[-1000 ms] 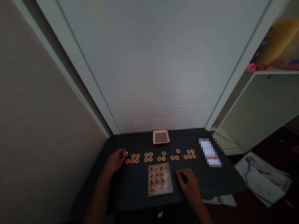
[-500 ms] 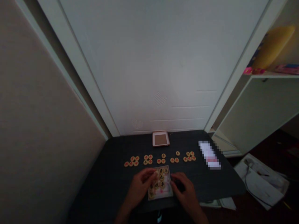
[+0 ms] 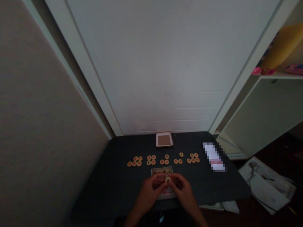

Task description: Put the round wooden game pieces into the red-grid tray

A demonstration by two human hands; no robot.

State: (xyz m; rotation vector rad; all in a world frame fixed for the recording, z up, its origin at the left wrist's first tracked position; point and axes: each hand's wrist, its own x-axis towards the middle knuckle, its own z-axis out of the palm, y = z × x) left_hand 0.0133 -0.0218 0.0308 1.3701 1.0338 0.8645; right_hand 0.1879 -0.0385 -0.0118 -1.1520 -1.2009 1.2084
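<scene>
A small flat box (image 3: 162, 172) of round wooden game pieces lies near the front of the dark table (image 3: 113, 189). Both my hands hover over it, covering most of it. My left hand (image 3: 151, 191) and my right hand (image 3: 181, 191) meet fingertip to fingertip and pinch one pale round piece (image 3: 167, 179) between them. Beyond the box, several more round pieces with red marks (image 3: 163, 159) lie in small groups in a row across the table.
A square pinkish box lid (image 3: 164, 140) sits at the table's far edge against a white door. A blurred white packet (image 3: 214, 156) lies at the right. Shelves stand to the right, with a pale bag (image 3: 267, 183) on the floor.
My left hand left the far-left group of pieces and came to the box. Both hands have closed in over the box and now pinch one piece together.
</scene>
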